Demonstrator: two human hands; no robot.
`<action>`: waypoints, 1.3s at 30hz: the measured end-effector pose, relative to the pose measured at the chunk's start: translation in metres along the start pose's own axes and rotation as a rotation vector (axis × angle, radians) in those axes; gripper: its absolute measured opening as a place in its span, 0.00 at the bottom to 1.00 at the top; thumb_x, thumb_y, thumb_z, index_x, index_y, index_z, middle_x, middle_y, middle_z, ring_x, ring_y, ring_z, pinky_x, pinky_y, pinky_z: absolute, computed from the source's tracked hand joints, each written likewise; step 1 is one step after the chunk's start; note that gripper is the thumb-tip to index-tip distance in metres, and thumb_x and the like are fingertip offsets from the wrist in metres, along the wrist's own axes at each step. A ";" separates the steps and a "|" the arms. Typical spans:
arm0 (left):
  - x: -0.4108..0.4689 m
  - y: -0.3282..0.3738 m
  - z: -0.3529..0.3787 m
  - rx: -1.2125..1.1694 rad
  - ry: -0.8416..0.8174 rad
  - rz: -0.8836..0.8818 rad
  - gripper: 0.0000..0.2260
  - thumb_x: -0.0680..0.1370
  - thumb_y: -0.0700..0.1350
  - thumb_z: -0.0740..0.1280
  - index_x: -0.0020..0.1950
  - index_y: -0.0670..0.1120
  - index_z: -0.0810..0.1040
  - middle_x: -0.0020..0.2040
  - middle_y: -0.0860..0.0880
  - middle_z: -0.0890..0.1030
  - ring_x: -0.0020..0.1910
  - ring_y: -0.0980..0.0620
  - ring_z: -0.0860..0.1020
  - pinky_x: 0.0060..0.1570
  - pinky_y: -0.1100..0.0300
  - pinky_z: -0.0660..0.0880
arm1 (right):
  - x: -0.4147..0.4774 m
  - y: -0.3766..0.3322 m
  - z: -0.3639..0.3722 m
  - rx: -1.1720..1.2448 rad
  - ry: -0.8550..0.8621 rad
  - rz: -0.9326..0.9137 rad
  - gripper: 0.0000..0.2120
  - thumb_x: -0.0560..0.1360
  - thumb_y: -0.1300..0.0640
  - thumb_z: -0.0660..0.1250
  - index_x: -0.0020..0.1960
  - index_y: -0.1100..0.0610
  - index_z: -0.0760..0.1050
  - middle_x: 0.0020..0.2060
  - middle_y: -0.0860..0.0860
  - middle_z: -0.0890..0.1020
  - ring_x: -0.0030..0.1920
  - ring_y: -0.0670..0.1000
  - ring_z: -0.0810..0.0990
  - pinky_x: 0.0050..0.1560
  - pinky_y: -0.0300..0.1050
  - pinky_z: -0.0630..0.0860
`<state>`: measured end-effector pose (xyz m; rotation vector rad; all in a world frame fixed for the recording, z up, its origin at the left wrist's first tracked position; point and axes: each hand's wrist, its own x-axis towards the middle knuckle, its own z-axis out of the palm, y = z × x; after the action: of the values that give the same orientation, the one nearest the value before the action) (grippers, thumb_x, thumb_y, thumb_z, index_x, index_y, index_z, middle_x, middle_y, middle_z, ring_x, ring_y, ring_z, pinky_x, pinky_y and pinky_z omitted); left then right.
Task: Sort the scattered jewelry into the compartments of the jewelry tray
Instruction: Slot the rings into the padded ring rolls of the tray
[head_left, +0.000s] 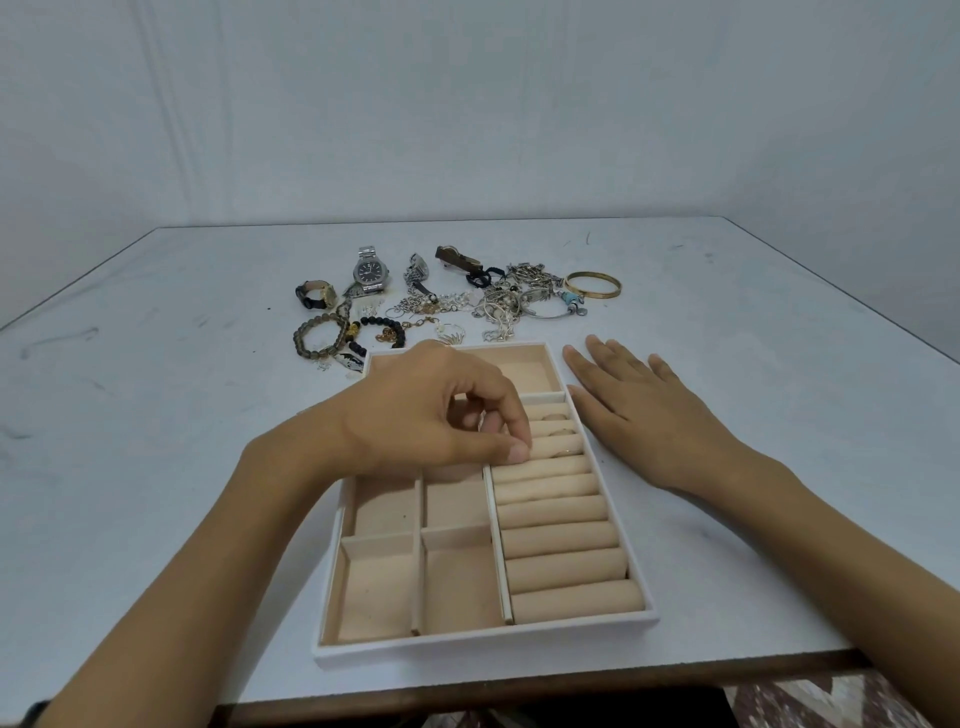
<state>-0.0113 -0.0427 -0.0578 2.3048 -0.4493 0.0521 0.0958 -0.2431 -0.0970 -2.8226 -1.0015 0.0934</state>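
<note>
Scuffed white table (156, 415); plain pale wall (467, 104) (patterned floor (805, 701) below)

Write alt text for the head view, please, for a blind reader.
A person's left hand pinches its fingers over the ring rolls of a beige jewelry tray, while the right hand lies flat on the table beside it. Scattered jewelry lies beyond.

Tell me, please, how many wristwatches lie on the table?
4, beyond the tray: black-strapped watch at far left, large steel watch next, smaller silver watch right of it, brown-strapped watch (face unclear) rightmost. The jewelry tangle may hide more.
</note>
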 end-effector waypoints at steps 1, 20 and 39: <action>0.000 0.000 0.000 -0.001 -0.004 -0.002 0.04 0.71 0.47 0.76 0.44 0.50 0.85 0.37 0.51 0.82 0.38 0.48 0.77 0.41 0.49 0.77 | 0.000 0.000 0.000 -0.001 0.001 0.000 0.27 0.81 0.42 0.40 0.78 0.46 0.43 0.78 0.48 0.45 0.77 0.46 0.42 0.76 0.50 0.41; -0.002 -0.003 -0.007 -0.033 0.029 -0.028 0.06 0.70 0.47 0.76 0.46 0.49 0.85 0.34 0.52 0.79 0.33 0.59 0.73 0.34 0.67 0.69 | -0.002 0.000 -0.001 -0.008 -0.001 0.000 0.27 0.81 0.42 0.41 0.78 0.46 0.43 0.78 0.47 0.45 0.77 0.46 0.42 0.76 0.49 0.41; 0.047 -0.096 -0.058 0.523 0.580 -0.663 0.08 0.76 0.53 0.68 0.52 0.54 0.81 0.49 0.53 0.83 0.52 0.48 0.78 0.46 0.56 0.70 | -0.002 -0.001 -0.001 -0.057 -0.023 -0.009 0.30 0.77 0.37 0.33 0.78 0.46 0.41 0.78 0.47 0.43 0.77 0.47 0.41 0.75 0.49 0.40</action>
<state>0.0710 0.0453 -0.0750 2.6660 0.6992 0.5438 0.0936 -0.2433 -0.0954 -2.8741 -1.0378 0.0990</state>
